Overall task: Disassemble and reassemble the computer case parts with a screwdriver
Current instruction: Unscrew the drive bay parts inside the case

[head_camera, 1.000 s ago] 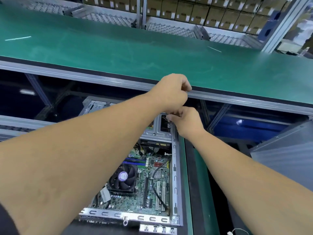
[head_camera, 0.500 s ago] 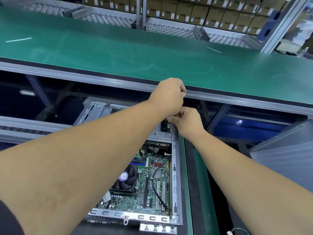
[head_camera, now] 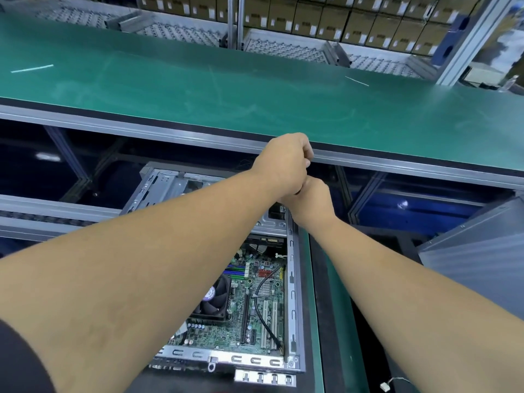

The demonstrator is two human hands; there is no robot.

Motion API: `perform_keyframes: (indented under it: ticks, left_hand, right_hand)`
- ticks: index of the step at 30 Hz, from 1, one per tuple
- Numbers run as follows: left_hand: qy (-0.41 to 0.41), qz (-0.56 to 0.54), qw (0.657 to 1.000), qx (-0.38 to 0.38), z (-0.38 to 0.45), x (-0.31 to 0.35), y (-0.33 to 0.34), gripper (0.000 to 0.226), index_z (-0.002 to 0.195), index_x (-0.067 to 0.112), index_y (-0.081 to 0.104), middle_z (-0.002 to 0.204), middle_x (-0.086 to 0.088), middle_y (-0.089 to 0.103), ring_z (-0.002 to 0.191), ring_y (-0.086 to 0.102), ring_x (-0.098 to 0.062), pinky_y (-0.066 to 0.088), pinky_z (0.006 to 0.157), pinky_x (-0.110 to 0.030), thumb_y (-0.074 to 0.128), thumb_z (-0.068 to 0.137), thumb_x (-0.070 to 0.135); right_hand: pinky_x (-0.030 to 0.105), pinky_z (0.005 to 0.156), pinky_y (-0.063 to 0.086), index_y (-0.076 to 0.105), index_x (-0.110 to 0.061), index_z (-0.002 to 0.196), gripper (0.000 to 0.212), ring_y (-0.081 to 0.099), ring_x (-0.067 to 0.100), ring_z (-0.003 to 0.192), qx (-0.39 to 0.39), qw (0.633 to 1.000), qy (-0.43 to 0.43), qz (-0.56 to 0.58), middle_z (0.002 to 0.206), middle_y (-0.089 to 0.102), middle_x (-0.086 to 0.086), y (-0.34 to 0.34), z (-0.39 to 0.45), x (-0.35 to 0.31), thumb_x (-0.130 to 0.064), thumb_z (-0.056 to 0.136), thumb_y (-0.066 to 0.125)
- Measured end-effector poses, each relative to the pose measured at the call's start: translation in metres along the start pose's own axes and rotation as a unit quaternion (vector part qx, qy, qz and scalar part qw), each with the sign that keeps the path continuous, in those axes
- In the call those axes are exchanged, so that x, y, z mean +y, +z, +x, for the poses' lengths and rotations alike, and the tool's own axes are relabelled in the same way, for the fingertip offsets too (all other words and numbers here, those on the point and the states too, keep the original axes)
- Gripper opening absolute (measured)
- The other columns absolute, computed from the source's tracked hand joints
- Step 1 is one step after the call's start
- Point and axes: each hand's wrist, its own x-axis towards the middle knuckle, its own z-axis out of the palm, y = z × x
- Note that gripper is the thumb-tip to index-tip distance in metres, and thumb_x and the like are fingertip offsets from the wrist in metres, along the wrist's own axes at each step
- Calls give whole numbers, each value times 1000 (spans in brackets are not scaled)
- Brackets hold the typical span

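We work at the far right corner of the open computer case (head_camera: 292, 282), a rigid sheet-metal shell with a fragile board inside. Left hand (head_camera: 285, 163) is clenched above right hand (head_camera: 310, 202); what either grasps we cannot tell. We judge the frame rails the safest hold.

An electronics assembly line in a factory or warehouse is showing here: a long green conveyor belt (head_camera: 255, 89) is running across on aluminium framing (head_camera: 465, 43), roller racks (head_camera: 283, 48) are lining its far side, and stacked cardboard cartons (head_camera: 354, 21) are filling the shelving behind.
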Motion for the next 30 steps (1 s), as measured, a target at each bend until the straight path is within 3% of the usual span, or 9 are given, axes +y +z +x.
perform_keyframes:
  ticks: [4, 6, 9, 13, 18, 20, 24, 28, 30]
  left_hand:
    - [2, 22, 999, -40, 2, -2, -2, 17, 108, 22, 67, 103, 4, 66, 93, 61, -16, 52, 76, -31, 57, 101, 10]
    - [5, 28, 998, -60, 2, -4, -2, 16, 109, 22, 66, 107, 3, 67, 95, 62, -18, 55, 81, -35, 55, 103, 12]
    - [0, -6, 999, -52, 1, -5, 1, 7, 107, 24, 62, 102, 6, 62, 94, 61, -18, 54, 78, -37, 56, 104, 22]
    - [-19, -28, 999, -4, -2, -6, 5, 15, 114, 24, 57, 95, 8, 55, 86, 58, -17, 44, 66, -33, 60, 101, 32]
    - [-79, -35, 994, 61, -3, -7, -1, 34, 101, 17, 58, 91, 0, 63, 81, 62, -19, 47, 63, -33, 79, 86, 40]
    - [-68, 1, 996, 53, -4, -5, -5, 29, 95, 17, 61, 87, 0, 65, 80, 63, -20, 44, 59, -31, 79, 87, 39]
    - [6, 12, 1000, -4, -16, -4, -17, 12, 100, 22, 66, 94, 4, 67, 90, 65, -20, 55, 74, -34, 74, 93, 28]
    - [17, -100, 995, 20, -44, -5, -36, 14, 95, 29, 66, 92, 9, 67, 87, 65, -15, 58, 78, -38, 78, 88, 32]
    - [20, -158, 985, 67, -69, -11, -48, 18, 87, 32, 65, 83, 12, 68, 78, 64, -7, 55, 70, -28, 82, 83, 34]
  right_hand:
    - [8, 42, 34, 62, -24, 73, 26, 49, -3, 46, -17, 991, 35, 129, 56, 60, -21, -3, -4, 6, -10, 80, 83]
    - [9, 40, 34, 67, -32, 70, 30, 51, -3, 43, -37, 989, 42, 136, 56, 64, -21, -9, -6, 5, -9, 84, 80]
    - [11, 34, 25, 57, -27, 56, 38, 43, 0, 37, -20, 997, 48, 64, 45, 54, -20, -12, -5, 1, -12, 84, 78]
    - [13, 33, 25, 50, -22, 58, 36, 44, -1, 41, 23, 997, 68, 35, 45, 53, -23, -8, -9, -7, -13, 82, 76]
    - [24, 52, 36, 61, -21, 65, 27, 51, 5, 56, 58, 993, 86, 64, 62, 63, -10, -3, -15, -9, -21, 79, 84]
    - [26, 54, 39, 64, -18, 70, 24, 53, 12, 60, 57, 993, 85, 55, 67, 65, -8, -4, -17, -13, -23, 80, 85]
    - [26, 51, 35, 56, -26, 64, 30, 50, 15, 59, 51, 994, 87, 30, 62, 59, -9, -11, -24, -21, -24, 83, 80]
    - [27, 52, 38, 58, -29, 69, 25, 57, 17, 63, 66, 993, 74, 64, 65, 64, -8, -19, -48, -50, -19, 85, 74]
    - [30, 56, 45, 64, -30, 77, 17, 64, 16, 68, 44, 991, 51, 114, 72, 70, -7, -21, -71, -72, -20, 85, 76]
